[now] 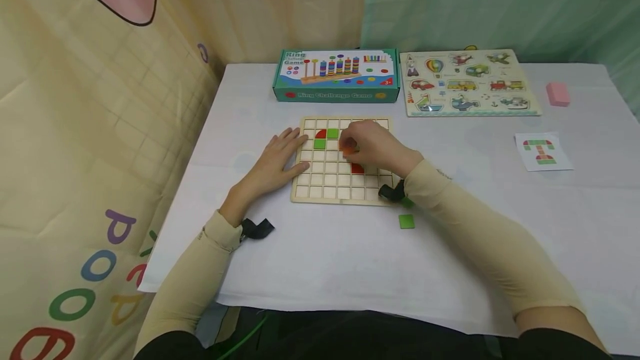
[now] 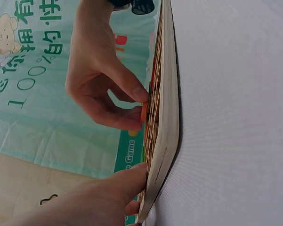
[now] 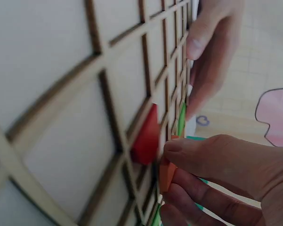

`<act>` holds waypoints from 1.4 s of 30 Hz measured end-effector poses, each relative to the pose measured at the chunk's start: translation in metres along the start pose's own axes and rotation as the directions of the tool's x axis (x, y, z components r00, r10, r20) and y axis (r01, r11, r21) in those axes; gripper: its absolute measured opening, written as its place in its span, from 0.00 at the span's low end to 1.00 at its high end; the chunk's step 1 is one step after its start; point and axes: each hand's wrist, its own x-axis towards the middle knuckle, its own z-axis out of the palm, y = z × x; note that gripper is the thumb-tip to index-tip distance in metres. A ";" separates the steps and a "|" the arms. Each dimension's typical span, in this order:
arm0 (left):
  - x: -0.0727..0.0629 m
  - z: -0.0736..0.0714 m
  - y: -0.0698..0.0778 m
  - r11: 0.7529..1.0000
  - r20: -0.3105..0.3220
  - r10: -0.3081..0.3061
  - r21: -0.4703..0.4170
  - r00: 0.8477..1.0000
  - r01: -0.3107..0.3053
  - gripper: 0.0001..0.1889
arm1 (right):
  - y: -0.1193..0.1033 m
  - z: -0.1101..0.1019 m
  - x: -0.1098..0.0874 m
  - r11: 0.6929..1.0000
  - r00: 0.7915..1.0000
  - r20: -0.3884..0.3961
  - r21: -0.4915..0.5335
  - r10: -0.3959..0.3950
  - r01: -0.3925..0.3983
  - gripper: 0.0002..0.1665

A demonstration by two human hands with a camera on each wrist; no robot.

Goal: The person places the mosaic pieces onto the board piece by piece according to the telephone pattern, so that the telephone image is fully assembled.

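Observation:
A wooden grid board [image 1: 345, 201] lies on the white tabletop. My left hand [image 1: 277, 157] rests along its left edge, with the thumb on the grid and the fingers spread. Between thumb and fingers, my right hand [image 1: 377, 146] pinches an orange tile [image 3: 166, 175] low over the upper middle cells. A red rounded tile [image 1: 321, 134] sits at the board's upper left, with one green tile [image 1: 332, 133] to its right and another green tile [image 1: 319, 144] below. Nearer me, a second red tile [image 1: 357, 168] lies in a cell. The right hand covers some upper right cells.
A loose green square [image 1: 406, 221] lies off the board's near right corner; another green piece [image 1: 407, 203] is partly under the right wrist strap. Behind stand a Ring Challenge Game box [image 1: 336, 95] and a vehicle picture puzzle [image 1: 470, 85]. A pattern card [image 1: 560, 159] and pink block [image 1: 558, 94] lie right.

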 end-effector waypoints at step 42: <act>0.000 0.000 -0.001 1.000 -0.001 0.000 -0.008 1.000 0.000 0.38 | 0.024 -0.013 -0.037 0.981 0.993 -0.040 0.166 0.112 -0.104 0.16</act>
